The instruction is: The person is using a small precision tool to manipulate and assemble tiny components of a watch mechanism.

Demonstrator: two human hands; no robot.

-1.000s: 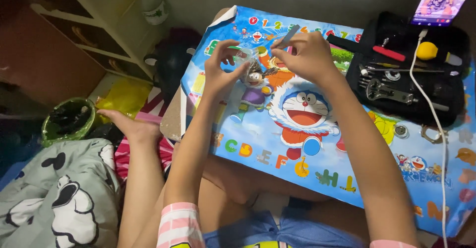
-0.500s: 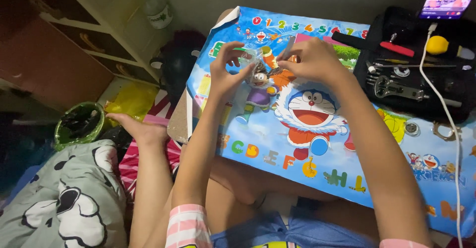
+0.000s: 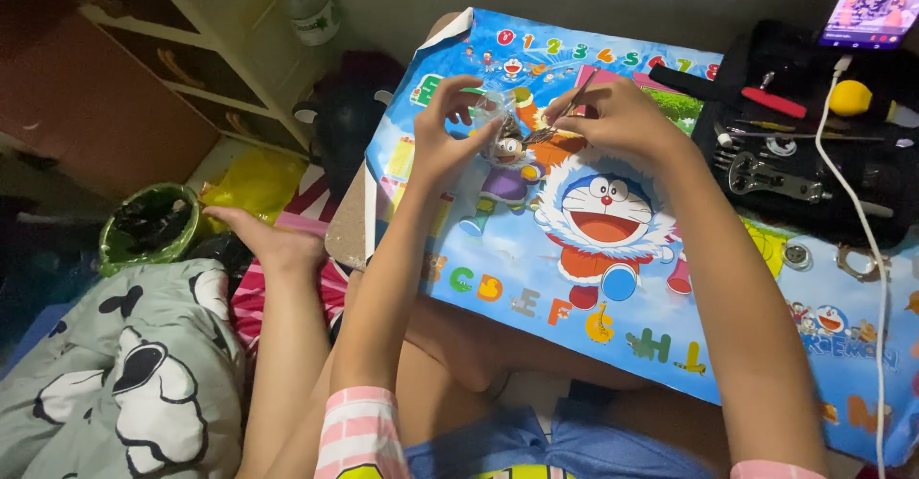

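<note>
Our left-hand fingertips (image 3: 476,115) pinch a small clear plastic bag (image 3: 493,108), thumb and forefinger closed on its upper edge. Our right hand (image 3: 613,120) holds slim metal tweezers (image 3: 565,115), fingers clamped along the shaft and the tips meeting the bag's mouth. Compared with half a second earlier, both hands have drawn slightly closer together and the tweezer tips now rest at the bag, where before they stood just beside it; we judge that a small part is being passed into or out of the bag, though the part itself is too small to make out. Both hands hover above the far edge of the blue cartoon-printed lap table (image 3: 536,278). Near its far right corner lies a black tool tray (image 3: 814,168) with a metal wrench (image 3: 771,178) and a yellow round object (image 3: 850,97); a white cable (image 3: 857,211) runs across it. A second person's foot (image 3: 263,240) rests beyond the table's left edge, beside a green bowl (image 3: 148,225).
</note>
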